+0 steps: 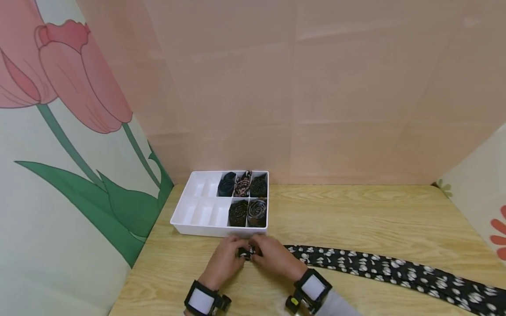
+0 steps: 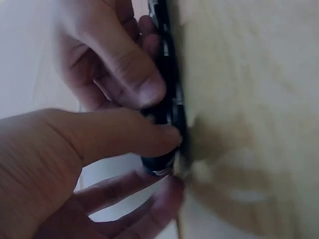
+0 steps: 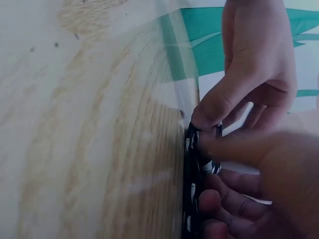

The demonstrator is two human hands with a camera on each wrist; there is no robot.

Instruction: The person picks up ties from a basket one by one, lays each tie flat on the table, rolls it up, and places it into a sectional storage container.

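A black necktie with a white floral print (image 1: 356, 260) lies flat along the table, running from my hands to the right edge of the head view. Its left end forms a small roll (image 1: 246, 253) between my hands. My left hand (image 1: 224, 260) pinches this roll from the left; in the left wrist view its thumb lies over the dark roll (image 2: 158, 162), with fingers beneath. From the right, my right hand (image 1: 274, 258) grips the roll too, thumb and fingers on the fabric (image 3: 191, 194) in the right wrist view. Both thumbs are close together, covering much of the roll.
Just beyond my hands stands a white divided tray (image 1: 197, 229). Several rolled dark ties, including a grey-black one (image 1: 257, 212) and a brown-patterned one (image 1: 242, 186), fill its right compartments; the left ones are bare. A peach wall covering (image 1: 316, 109) rises behind the table.
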